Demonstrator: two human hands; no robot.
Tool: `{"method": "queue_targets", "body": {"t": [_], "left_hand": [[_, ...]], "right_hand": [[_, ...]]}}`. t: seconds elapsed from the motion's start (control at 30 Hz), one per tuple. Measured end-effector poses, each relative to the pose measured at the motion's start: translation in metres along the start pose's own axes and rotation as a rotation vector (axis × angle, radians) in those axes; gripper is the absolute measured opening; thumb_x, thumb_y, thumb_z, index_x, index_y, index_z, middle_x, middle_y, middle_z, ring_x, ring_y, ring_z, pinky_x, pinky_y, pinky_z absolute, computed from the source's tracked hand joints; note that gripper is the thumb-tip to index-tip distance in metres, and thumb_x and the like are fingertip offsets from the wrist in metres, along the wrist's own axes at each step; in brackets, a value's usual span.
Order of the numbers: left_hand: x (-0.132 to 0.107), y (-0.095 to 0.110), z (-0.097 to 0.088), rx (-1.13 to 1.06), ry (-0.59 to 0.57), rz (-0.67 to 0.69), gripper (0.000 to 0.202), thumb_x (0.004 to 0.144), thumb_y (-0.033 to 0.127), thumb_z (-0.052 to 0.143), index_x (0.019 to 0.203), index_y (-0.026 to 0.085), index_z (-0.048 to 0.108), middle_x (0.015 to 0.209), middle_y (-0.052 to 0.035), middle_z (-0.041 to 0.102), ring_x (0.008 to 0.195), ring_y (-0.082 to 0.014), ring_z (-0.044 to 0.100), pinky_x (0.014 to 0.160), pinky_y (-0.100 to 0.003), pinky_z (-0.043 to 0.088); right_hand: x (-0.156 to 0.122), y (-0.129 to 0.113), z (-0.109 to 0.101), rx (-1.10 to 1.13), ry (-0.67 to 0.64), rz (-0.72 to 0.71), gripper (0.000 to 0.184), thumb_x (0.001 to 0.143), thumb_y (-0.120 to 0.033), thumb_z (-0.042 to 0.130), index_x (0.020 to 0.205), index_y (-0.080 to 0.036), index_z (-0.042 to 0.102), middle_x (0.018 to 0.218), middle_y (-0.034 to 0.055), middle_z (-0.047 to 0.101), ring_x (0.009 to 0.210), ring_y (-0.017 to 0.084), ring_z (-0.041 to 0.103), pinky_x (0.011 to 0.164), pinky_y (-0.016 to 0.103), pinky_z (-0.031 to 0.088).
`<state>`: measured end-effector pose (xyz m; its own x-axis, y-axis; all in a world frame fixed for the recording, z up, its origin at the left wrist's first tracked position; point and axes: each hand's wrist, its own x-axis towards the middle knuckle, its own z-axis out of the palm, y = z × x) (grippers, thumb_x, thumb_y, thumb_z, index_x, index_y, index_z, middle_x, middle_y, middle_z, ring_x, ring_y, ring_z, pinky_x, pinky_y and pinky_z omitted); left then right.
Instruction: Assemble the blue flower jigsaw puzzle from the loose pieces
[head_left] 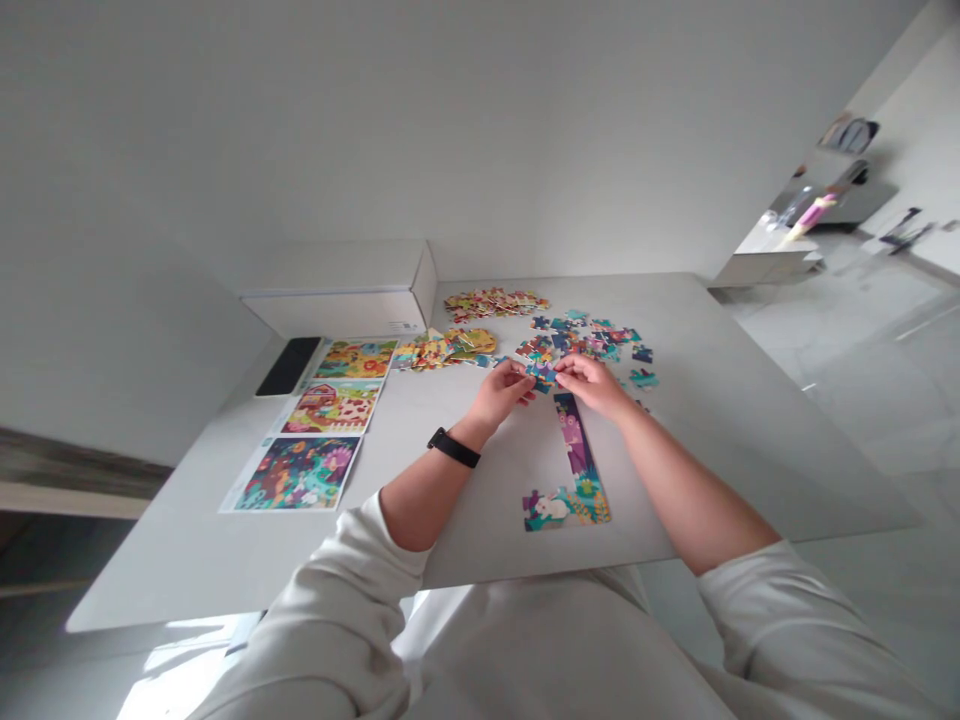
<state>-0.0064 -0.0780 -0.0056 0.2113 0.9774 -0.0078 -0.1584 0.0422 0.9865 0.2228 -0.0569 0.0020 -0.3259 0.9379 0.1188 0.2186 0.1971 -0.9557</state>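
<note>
Blue and purple jigsaw puzzle pieces [541, 374] sit between my two hands, at the near edge of a loose pile. My left hand [501, 392], with a black band on its wrist, pinches their left side. On their right side, the fingers of my right hand [591, 382] are closed in a pinch. Whether these pieces are fully joined is too small to tell. Just below lies a joined L-shaped puzzle section [576, 440], with a purple animal up its column and a white rabbit along the bottom.
Loose dark-toned pieces [592, 335] spread behind my hands. A yellow pile [446, 348] and a red-yellow pile [495, 303] lie farther left and back. At left are a picture sheet [300, 474], a black phone [289, 366] and a white box [337, 310] against the wall.
</note>
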Motion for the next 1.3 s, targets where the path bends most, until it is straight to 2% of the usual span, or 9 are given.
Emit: {"method": "queue_targets", "body": {"t": [0.23, 0.4, 0.5, 0.67, 0.77, 0.83, 0.97, 1.07, 1.3], "left_hand": [[0.003, -0.009, -0.001, -0.019, -0.004, 0.023, 0.062, 0.072, 0.062, 0.096, 0.101, 0.022, 0.058, 0.074, 0.003, 0.071, 0.062, -0.0137, 0.07, 0.055, -0.022, 0.052], [0.003, -0.01, -0.001, 0.134, -0.045, 0.113, 0.05, 0.084, 0.059, 0.087, 0.111, 0.02, 0.071, 0.076, 0.0017, 0.069, 0.061, -0.0122, 0.062, 0.057, -0.025, 0.052], [0.001, -0.01, 0.0, 0.248, -0.101, 0.178, 0.042, 0.091, 0.053, 0.082, 0.114, 0.019, 0.075, 0.081, 0.0, 0.07, 0.063, -0.0116, 0.059, 0.059, -0.024, 0.049], [0.002, -0.016, 0.002, 0.25, 0.021, 0.224, 0.039, 0.089, 0.04, 0.086, 0.115, 0.021, 0.065, 0.081, 0.0034, 0.064, 0.059, -0.0084, 0.056, 0.057, -0.022, 0.043], [0.0, -0.016, 0.001, 0.313, 0.058, 0.27, 0.029, 0.093, 0.035, 0.083, 0.106, 0.021, 0.061, 0.088, 0.0001, 0.068, 0.069, -0.0112, 0.063, 0.065, -0.023, 0.05], [-0.003, -0.012, 0.001, 0.43, 0.056, 0.342, 0.024, 0.096, 0.034, 0.079, 0.107, 0.021, 0.062, 0.1, -0.0046, 0.071, 0.086, -0.0164, 0.07, 0.074, -0.028, 0.055], [-0.011, -0.001, 0.0, 0.764, -0.03, 0.548, 0.032, 0.095, 0.035, 0.081, 0.121, 0.022, 0.067, 0.13, -0.012, 0.071, 0.125, -0.0279, 0.066, 0.105, -0.043, 0.056], [-0.014, 0.003, 0.001, 0.905, -0.082, 0.623, 0.03, 0.097, 0.032, 0.079, 0.123, 0.022, 0.068, 0.133, -0.0128, 0.071, 0.13, -0.03, 0.064, 0.116, -0.048, 0.05], [-0.011, 0.003, -0.004, 0.995, -0.145, 0.704, 0.026, 0.101, 0.032, 0.076, 0.124, 0.023, 0.069, 0.132, -0.0106, 0.075, 0.127, -0.0277, 0.069, 0.114, -0.048, 0.053]], "right_hand": [[0.0, 0.004, 0.0, 0.01, 0.022, 0.018, 0.043, 0.081, -0.061, 0.08, 0.101, -0.025, 0.068, 0.094, 0.0041, 0.076, 0.088, 0.023, 0.073, 0.087, 0.041, 0.06], [-0.003, -0.001, 0.0, -0.017, 0.015, -0.005, 0.041, 0.091, -0.062, 0.072, 0.109, -0.026, 0.07, 0.098, 0.0042, 0.077, 0.092, 0.023, 0.074, 0.09, 0.04, 0.06], [-0.005, -0.001, 0.003, -0.033, -0.037, -0.011, 0.04, 0.09, -0.058, 0.075, 0.114, -0.026, 0.07, 0.093, 0.0026, 0.075, 0.087, 0.022, 0.073, 0.084, 0.037, 0.06], [-0.006, 0.001, 0.006, -0.075, -0.079, 0.0, 0.039, 0.088, -0.048, 0.076, 0.118, -0.024, 0.07, 0.083, -0.0005, 0.071, 0.079, 0.021, 0.07, 0.078, 0.035, 0.057], [-0.006, 0.005, 0.007, -0.074, -0.135, 0.061, 0.034, 0.087, -0.045, 0.074, 0.113, -0.023, 0.071, 0.084, 0.0001, 0.073, 0.078, 0.02, 0.07, 0.076, 0.035, 0.057], [-0.005, 0.007, 0.008, -0.073, -0.134, 0.096, 0.029, 0.085, -0.042, 0.075, 0.107, -0.023, 0.07, 0.085, 0.0005, 0.075, 0.079, 0.02, 0.071, 0.077, 0.035, 0.057], [-0.002, 0.006, 0.007, -0.015, -0.055, 0.151, 0.023, 0.081, -0.034, 0.077, 0.1, -0.023, 0.069, 0.086, 0.0009, 0.076, 0.08, 0.02, 0.072, 0.082, 0.035, 0.057], [-0.002, 0.001, 0.004, 0.034, -0.05, 0.174, 0.019, 0.08, -0.031, 0.076, 0.096, -0.022, 0.069, 0.085, 0.0009, 0.076, 0.08, 0.02, 0.072, 0.081, 0.035, 0.057], [-0.004, -0.008, -0.003, 0.055, -0.115, 0.259, 0.022, 0.076, -0.028, 0.08, 0.094, -0.02, 0.071, 0.08, 0.0001, 0.074, 0.068, 0.015, 0.063, 0.069, 0.029, 0.053]]}}
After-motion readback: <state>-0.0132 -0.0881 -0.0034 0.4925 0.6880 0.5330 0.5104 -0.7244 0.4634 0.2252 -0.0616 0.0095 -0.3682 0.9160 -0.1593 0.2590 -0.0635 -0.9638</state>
